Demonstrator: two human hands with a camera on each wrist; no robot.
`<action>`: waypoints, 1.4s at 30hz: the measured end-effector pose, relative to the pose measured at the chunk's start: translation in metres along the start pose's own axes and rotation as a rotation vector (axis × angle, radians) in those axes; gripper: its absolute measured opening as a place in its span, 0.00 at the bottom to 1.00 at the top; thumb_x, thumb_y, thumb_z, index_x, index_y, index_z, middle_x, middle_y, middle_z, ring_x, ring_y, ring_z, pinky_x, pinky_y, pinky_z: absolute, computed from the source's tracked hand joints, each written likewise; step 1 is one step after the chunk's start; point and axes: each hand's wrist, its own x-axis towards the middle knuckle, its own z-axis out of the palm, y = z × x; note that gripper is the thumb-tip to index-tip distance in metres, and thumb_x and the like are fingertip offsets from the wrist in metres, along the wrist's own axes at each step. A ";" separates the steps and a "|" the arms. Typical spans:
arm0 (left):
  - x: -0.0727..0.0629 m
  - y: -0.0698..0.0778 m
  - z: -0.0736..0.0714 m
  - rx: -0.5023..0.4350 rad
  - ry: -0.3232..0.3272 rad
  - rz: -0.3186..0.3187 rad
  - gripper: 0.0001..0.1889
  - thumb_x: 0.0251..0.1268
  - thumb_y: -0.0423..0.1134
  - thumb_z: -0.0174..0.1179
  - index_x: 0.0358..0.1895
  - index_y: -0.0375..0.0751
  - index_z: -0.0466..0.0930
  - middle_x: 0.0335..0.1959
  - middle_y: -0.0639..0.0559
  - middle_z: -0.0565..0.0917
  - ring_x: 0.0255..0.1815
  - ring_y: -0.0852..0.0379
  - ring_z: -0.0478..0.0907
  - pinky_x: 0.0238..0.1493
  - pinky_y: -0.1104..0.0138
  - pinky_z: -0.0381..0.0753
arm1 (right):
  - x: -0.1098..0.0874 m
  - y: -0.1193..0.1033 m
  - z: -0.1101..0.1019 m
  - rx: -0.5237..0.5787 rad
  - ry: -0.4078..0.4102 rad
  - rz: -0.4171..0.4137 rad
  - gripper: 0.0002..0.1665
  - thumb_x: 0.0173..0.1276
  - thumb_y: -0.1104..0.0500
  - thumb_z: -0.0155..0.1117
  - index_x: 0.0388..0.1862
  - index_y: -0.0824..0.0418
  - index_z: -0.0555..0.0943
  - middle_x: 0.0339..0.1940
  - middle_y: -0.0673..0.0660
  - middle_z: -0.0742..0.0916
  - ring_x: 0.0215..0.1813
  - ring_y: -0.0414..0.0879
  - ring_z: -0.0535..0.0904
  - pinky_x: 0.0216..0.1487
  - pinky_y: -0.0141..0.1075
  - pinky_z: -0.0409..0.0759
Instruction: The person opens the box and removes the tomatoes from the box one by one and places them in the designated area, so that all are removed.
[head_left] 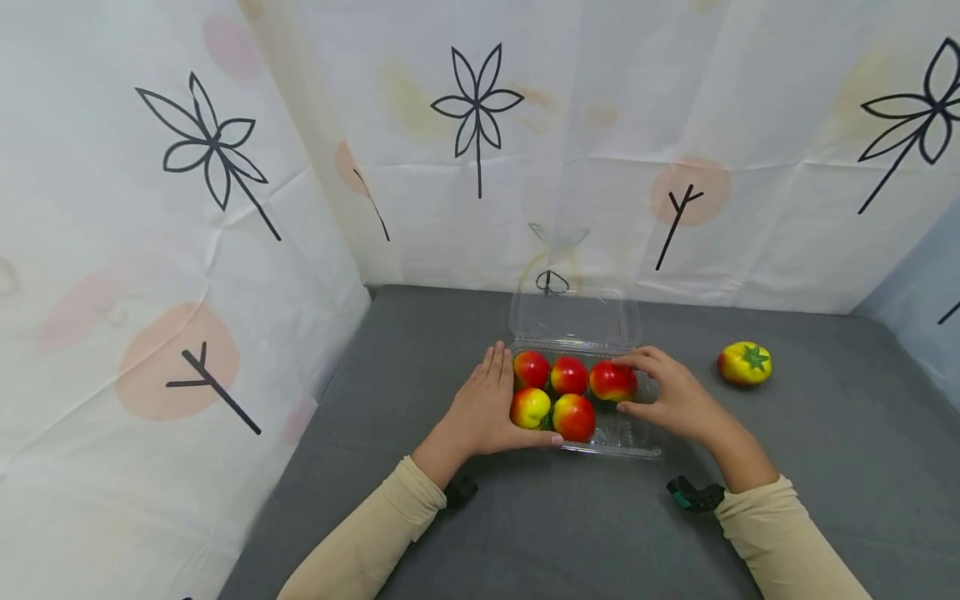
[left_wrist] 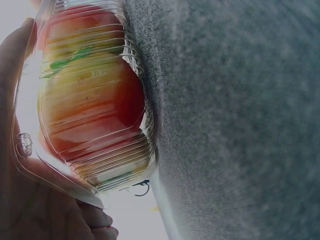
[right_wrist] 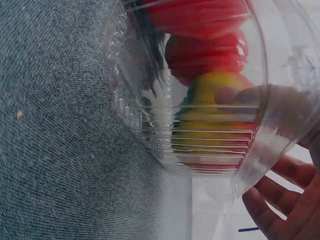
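A clear hinged plastic box (head_left: 626,437) stands on the table with several red-and-yellow tomato-like fruits (head_left: 574,417) inside, in two rows. My left hand (head_left: 483,412) rests against its left side, fingers straight and thumb stretched along the front edge. Ribbed plastic and a fruit with a green calyx (left_wrist: 95,105) fill the left wrist view. With index finger and thumb, my right hand (head_left: 671,398) pinches the back-right fruit (head_left: 611,381). In the right wrist view the thumb shows through the box wall against this yellow-and-red fruit (right_wrist: 215,145); the other fingers stand beyond the rim.
The box's transparent lid (head_left: 576,321) stands raised at the back, close to the patterned cloth wall (head_left: 480,233). One more yellow-and-red fruit (head_left: 744,363) lies on the grey table (head_left: 825,433) to the right, its green calyx showing. Cloth also bounds the left side.
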 end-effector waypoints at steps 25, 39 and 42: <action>-0.002 0.001 0.000 -0.003 -0.001 0.004 0.74 0.50 0.89 0.54 0.87 0.34 0.44 0.90 0.40 0.45 0.91 0.41 0.43 0.87 0.50 0.54 | 0.001 0.004 0.006 -0.041 0.076 -0.024 0.28 0.59 0.64 0.84 0.59 0.62 0.85 0.59 0.61 0.86 0.58 0.58 0.84 0.56 0.60 0.86; -0.001 -0.001 0.002 0.014 0.004 0.001 0.75 0.50 0.90 0.52 0.87 0.34 0.42 0.90 0.39 0.44 0.91 0.42 0.41 0.88 0.52 0.52 | -0.006 0.003 -0.018 0.027 0.295 -0.068 0.29 0.58 0.67 0.84 0.59 0.61 0.85 0.57 0.59 0.86 0.55 0.41 0.78 0.53 0.15 0.74; -0.001 -0.002 0.002 0.017 0.004 0.001 0.75 0.50 0.90 0.52 0.87 0.34 0.42 0.90 0.39 0.44 0.91 0.42 0.41 0.88 0.52 0.51 | -0.010 0.008 -0.027 0.043 0.340 -0.044 0.29 0.59 0.69 0.82 0.60 0.64 0.85 0.58 0.62 0.85 0.55 0.30 0.74 0.53 0.12 0.71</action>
